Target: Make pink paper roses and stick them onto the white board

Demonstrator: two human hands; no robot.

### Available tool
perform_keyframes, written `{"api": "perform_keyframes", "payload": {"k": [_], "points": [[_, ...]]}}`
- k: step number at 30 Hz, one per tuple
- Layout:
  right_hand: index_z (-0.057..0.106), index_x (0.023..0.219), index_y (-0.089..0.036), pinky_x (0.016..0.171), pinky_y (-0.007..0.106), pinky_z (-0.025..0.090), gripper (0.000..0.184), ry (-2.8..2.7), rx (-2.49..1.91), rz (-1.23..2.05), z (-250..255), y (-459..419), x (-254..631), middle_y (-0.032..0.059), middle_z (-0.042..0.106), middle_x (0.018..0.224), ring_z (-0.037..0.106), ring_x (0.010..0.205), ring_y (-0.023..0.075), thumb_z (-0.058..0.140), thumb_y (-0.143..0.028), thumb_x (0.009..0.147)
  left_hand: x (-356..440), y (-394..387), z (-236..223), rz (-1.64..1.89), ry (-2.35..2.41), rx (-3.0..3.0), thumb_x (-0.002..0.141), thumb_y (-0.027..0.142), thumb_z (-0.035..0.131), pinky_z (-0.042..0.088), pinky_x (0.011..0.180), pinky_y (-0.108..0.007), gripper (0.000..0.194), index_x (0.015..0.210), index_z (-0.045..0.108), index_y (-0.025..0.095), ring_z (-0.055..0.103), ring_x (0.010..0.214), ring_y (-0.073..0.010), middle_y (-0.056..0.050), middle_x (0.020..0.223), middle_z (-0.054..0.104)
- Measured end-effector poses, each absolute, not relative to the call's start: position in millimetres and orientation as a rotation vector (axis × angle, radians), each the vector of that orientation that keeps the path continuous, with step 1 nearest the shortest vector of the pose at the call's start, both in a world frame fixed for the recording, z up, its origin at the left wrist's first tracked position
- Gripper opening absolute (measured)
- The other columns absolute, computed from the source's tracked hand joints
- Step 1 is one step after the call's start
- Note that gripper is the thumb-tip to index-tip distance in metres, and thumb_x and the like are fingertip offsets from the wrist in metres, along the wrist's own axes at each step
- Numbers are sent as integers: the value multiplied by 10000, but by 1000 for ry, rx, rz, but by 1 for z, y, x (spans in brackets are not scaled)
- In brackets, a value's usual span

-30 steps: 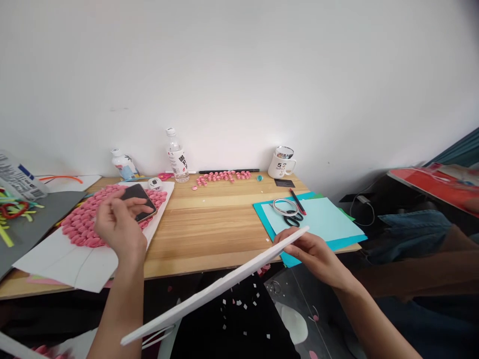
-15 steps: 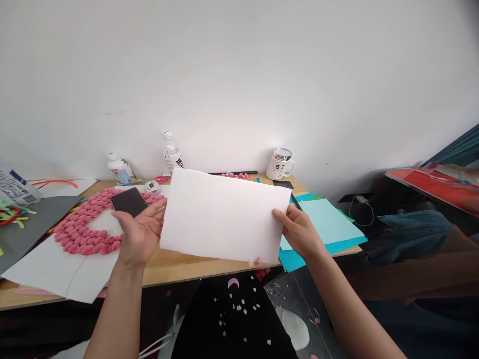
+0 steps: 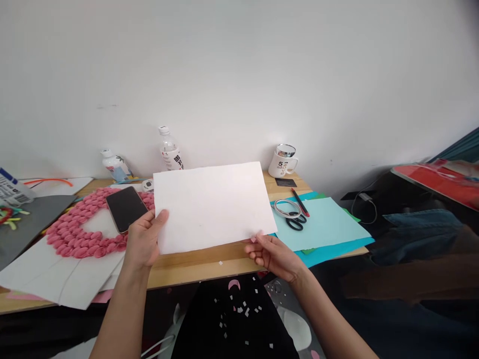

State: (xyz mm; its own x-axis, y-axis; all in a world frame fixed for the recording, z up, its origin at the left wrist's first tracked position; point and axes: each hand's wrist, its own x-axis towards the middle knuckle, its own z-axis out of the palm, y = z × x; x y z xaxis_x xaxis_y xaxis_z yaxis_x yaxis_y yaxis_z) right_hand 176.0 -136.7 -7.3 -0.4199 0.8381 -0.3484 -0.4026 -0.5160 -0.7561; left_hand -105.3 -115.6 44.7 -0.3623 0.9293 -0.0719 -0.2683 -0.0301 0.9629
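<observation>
A blank white sheet of paper (image 3: 213, 204) is held up above the table. My left hand (image 3: 144, 239) grips its lower left part, thumb on the front and fingers behind. At the lower right edge, my right hand (image 3: 275, 254) has thumb and forefinger pinched on a small pink scrap (image 3: 254, 238), touching or very close to the sheet. Left of the sheet, a dark phone (image 3: 126, 208) lies on a ring of pink petal-like pieces (image 3: 80, 234), which rests on white paper (image 3: 52, 271).
Right of the sheet lie black-handled scissors (image 3: 295, 222), a roll of tape (image 3: 287, 208) and a pen (image 3: 299, 202) on light blue paper (image 3: 333, 224). A white mug (image 3: 281, 163) and two bottles (image 3: 171, 152) stand by the wall. Small paper bits dot my dark clothing (image 3: 235, 319).
My left hand has closed from an open palm onto the sheet's left side. The right hand has left the right edge and moved down to the lower corner. The sheet has tilted and shifted left.
</observation>
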Motion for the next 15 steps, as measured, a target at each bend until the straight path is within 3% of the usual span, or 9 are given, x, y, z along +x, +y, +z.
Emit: {"api": "perform_keyframes", "payload": {"k": [3, 7, 11, 15], "points": [[679, 733, -104, 387, 78, 370, 279, -710, -982, 1943, -10, -135, 170, -25, 596, 534, 482, 419, 2, 737, -373, 686, -101, -116, 43, 1576, 1280, 796, 498, 382, 801, 560, 644, -342, 464, 858, 644, 134, 668, 763, -248, -54, 735, 706], [667, 666, -101, 332, 107, 307, 327, -835, -1048, 1882, -12, -137, 170, -21, 572, 468, 436, 360, 14, 700, -423, 707, -105, -114, 40, 1634, 1290, 764, 505, 364, 798, 562, 660, -333, 419, 824, 641, 143, 669, 758, -233, -32, 702, 698], [686, 674, -121, 407, 146, 394, 316, -1166, -1011, 1951, -8, -151, 184, 28, 648, 548, 530, 413, 54, 629, -416, 772, -113, -110, 39, 1716, 1322, 683, 495, 334, 795, 566, 669, -325, 361, 753, 627, 145, 668, 757, -226, -22, 656, 681], [721, 870, -159, 610, 248, 497, 169, -1747, -892, 2099, 3, -166, 214, 64, 703, 797, 641, 654, 139, 650, -236, 738, -116, -107, 38, 1671, 1342, 634, 516, 314, 775, 568, 681, -337, 327, 748, 622, 141, 670, 768, -228, -30, 667, 682]]}}
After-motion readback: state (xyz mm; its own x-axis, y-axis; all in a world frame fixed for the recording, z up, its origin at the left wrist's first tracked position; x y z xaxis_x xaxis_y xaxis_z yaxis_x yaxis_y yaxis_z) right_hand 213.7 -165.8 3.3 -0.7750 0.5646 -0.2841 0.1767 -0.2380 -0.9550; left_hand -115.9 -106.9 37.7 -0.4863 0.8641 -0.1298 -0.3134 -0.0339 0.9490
